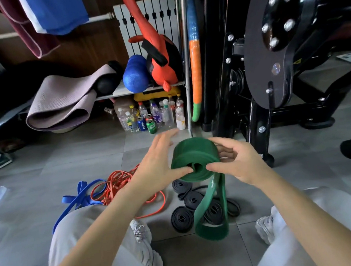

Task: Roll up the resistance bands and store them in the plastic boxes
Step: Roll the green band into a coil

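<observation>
Grey tiled floor (198, 254), lower frame, bears rolled black bands (182, 218); above them, mid-frame, the green band (194, 158) is part-coiled, tail hanging. Its coil is pinched by the right hand (240, 161); the left hand (158, 164), fingers spread, presses only a thumb. Soft and springy, probably: clamp both coil faces or it unwinds.

A half-rolled green resistance band (194, 158) is held above the floor (90, 158) between two hands. Its coil is gripped by the right hand (240, 161), thumb on the near face and fingers (225, 150) curled behind it. The left hand (158, 164) is set with its thumb pressed beside the core and its fingers outstretched. The unrolled tail is left hanging in a loop over several black rolled bands (182, 218). Loose orange bands (120, 181) and a blue band (80, 196) are seen lying on the left.
</observation>
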Motion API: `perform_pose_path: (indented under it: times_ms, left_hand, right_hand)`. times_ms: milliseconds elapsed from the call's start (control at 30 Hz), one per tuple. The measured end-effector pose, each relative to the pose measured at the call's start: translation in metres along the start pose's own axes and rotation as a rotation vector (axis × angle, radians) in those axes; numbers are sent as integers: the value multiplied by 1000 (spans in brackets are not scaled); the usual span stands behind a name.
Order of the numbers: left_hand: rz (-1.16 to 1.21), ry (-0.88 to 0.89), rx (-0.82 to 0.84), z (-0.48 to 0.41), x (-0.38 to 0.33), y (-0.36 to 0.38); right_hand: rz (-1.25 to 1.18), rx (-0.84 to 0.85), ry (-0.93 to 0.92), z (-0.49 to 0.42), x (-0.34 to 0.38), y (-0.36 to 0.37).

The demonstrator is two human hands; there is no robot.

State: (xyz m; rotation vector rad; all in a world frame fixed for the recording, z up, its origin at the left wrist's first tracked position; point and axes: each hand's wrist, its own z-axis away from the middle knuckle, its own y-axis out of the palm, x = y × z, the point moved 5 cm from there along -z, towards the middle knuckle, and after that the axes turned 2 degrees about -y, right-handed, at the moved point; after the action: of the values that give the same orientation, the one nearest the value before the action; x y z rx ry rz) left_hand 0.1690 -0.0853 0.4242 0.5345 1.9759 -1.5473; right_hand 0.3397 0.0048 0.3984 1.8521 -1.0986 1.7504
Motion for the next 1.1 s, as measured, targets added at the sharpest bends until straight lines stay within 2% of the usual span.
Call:
perform_pose_path:
  times_ms: [67, 100, 167, 200, 300, 467, 600, 700, 767, 833, 933, 1000, 1067, 1100]
  left_hand:
    - [-317, 240, 67, 4, -16, -1]
    - [-449, 305, 115, 5, -21, 2]
    - [-571, 325, 165, 4, -20, 8]
    - [-548, 294, 174, 2, -17, 8]
    - [-241, 178, 136, 0, -13, 3]
    - [232, 67, -124, 5, -5, -10]
    - [704, -26, -217, 9, -3, -7]
    - [905, -64, -266, 14, -3, 5]
    - [921, -97, -234, 17, 0, 15]
    - [795, -137, -146, 14, 4, 17]
    - [377, -159, -54, 7, 10, 1]
    - [90, 22, 3, 3, 1, -10]
    - [-144, 223, 128, 2, -12, -9]
    - [-241, 259, 195, 0, -16, -7]
  right_hand:
    - [49, 36, 10, -2, 1, 5]
    - [64, 57, 13, -3, 2, 8]
    - [103, 93, 8, -5, 4, 15]
    - [119, 101, 8, -5, 5, 17]
    - [89, 87, 11, -6, 9, 15]
    - [-99, 57, 50, -4, -3, 5]
    - [-245, 35, 33, -4, -4, 3]
    - [-279, 21, 4, -4, 2, 7]
    - [-223, -2, -25, -3, 4, 6]
    - [-177, -1, -22, -2, 4, 4]
    - [-108, 14, 17, -2, 1, 2]
    - [-58, 16, 41, -4, -1, 2]
    - [-2, 60, 46, -7, 1, 7]
    - [24, 90, 42, -9, 4, 10]
